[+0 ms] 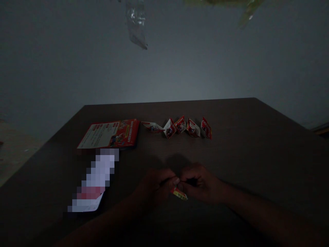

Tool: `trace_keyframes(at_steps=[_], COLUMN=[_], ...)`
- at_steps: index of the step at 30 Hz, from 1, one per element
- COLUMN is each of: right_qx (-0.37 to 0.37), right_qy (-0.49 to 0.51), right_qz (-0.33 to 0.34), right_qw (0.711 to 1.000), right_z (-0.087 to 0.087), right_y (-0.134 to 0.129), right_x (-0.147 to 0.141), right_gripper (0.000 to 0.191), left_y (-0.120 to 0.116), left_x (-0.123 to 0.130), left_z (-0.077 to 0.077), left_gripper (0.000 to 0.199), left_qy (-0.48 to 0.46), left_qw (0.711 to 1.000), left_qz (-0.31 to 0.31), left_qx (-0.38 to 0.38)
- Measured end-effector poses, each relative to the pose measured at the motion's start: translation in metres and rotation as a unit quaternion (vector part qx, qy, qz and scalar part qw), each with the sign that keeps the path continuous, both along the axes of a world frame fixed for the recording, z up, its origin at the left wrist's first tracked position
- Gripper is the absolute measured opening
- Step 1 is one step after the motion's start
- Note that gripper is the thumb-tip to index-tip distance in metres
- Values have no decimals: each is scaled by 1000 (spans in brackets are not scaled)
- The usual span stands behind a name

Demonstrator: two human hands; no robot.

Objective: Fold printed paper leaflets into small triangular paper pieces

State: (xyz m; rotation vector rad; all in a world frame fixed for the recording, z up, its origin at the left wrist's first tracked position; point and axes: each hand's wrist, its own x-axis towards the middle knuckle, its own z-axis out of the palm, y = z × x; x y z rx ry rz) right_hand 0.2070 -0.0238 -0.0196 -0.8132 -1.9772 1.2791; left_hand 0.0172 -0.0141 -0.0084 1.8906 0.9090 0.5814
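Observation:
My left hand and my right hand meet over the dark table, with fingers pinched together on a small red and yellow printed paper. Its lower edge shows below the fingertips; the rest is hidden by them. Beyond the hands, several folded pieces of the same kind of red and white printed paper stand in a row, one folded paper near the middle and another folded paper at the right end. To their left lies a stack of red printed sheets with a white text panel.
A phone with a lit, pixelated screen lies left of my hands. The wooden table ends at a plain wall. Clear tape hangs on the wall. The room is dim.

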Motion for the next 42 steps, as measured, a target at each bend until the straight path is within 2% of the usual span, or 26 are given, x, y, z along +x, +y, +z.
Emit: trace_keyframes(at_steps=[5, 11, 16, 19, 25, 34, 42], right_qx=[20, 4, -2, 14, 18, 8, 5], right_qy=[-8, 6, 0, -4, -8, -8, 2], right_qz=[-32, -23, -27, -41, -50, -80, -78], right_qw=[999, 1000, 1000, 999, 999, 997, 997], right_z=[-4, -9, -9, -7, -5, -8, -6], right_y=[2, 2, 3, 3, 2, 3, 3], right_x=[1, 2, 1, 2, 3, 3, 3], right_gripper=[28, 27, 27, 28, 31, 31, 30], left_y=[2, 2, 2, 4, 3, 6, 6], left_x=[-3, -5, -4, -5, -6, -6, -8], left_z=[-4, 3, -2, -5, -1, -5, -1], left_gripper=[30, 27, 30, 29, 29, 30, 31], left_qy=[-7, 1, -3, 3, -2, 23, 22], left_qw=[998, 1000, 1000, 1000, 999, 999, 998], left_qz=[-2, -17, -25, -10, -5, 21, 5], left_qx=[-68, -17, 0, -3, 44, -15, 56])
